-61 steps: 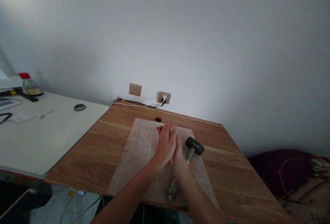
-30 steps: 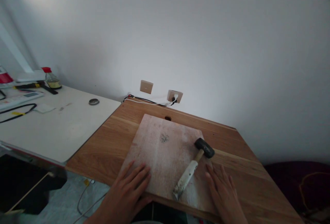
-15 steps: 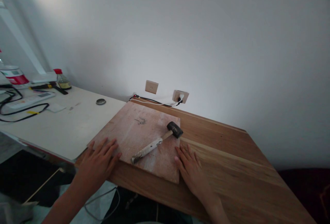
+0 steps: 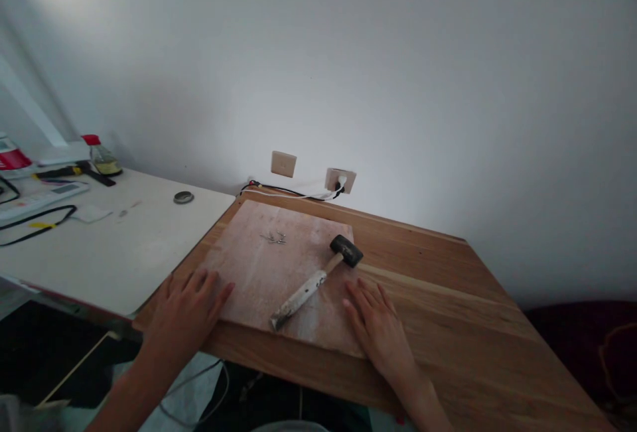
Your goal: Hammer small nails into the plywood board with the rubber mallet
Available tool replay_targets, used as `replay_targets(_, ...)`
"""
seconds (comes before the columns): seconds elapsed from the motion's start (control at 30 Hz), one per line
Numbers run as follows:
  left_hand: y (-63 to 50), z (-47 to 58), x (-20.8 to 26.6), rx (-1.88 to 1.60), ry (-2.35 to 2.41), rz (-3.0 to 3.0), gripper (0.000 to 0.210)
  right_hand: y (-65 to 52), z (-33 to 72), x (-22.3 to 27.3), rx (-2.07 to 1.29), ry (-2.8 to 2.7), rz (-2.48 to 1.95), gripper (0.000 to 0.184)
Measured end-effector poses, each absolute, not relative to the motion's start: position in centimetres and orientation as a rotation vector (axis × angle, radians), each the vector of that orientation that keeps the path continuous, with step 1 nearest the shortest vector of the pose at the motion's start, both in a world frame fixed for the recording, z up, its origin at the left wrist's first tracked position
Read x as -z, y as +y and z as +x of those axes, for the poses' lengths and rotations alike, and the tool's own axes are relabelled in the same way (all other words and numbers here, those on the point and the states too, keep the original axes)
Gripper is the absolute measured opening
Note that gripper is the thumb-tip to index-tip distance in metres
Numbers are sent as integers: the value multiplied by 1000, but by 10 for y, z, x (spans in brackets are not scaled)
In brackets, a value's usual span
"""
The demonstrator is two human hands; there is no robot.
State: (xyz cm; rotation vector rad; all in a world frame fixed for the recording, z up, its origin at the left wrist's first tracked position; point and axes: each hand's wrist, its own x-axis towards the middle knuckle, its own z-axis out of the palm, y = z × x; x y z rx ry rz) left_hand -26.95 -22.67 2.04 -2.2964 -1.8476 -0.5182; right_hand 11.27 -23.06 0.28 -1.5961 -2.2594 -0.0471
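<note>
A square, pinkish, worn board (image 4: 249,266) lies on the wooden table. Across its right half rests a mallet (image 4: 303,291) with a black head and a white-smeared handle. Several small metal nails or screws (image 4: 275,238) are bunched near the board's back; their exact kind is too small to tell. At the board's front left corner, my left hand (image 4: 186,306) lies with fingers spread along the edge. My right hand (image 4: 375,322) rests at the right edge, fingers stretched out, fingertips on the board. Neither hand touches the mallet.
A white table (image 4: 149,239) adjoins on the left, with a round metal lid (image 4: 184,198), a red-capped bottle (image 4: 102,155), a black cable (image 4: 54,219) and a white power strip or remote (image 4: 44,201). A wall socket (image 4: 340,180) with plugged cords is behind the wooden table (image 4: 448,306).
The board, with the mallet and small metal pieces on it, has shifted to the right on the wooden table, away from the white table. Both hands stay at its sides. The view has turned slightly.
</note>
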Motion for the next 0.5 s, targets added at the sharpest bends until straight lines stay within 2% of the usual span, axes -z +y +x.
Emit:
replay_targets(0.23,-232,-208,-18,590,-1577,-2480,31,-252,185,-3,225,-2048,-1853,48)
replay_targets(0.4,-189,-154,-41,460,-1555,-2706,25,-249,191,-17,2,-1873,-2057,49)
replay_targets(0.5,-151,-108,-52,384,-1410,-2903,25,-234,189,-20,-220,-1826,-1995,40)
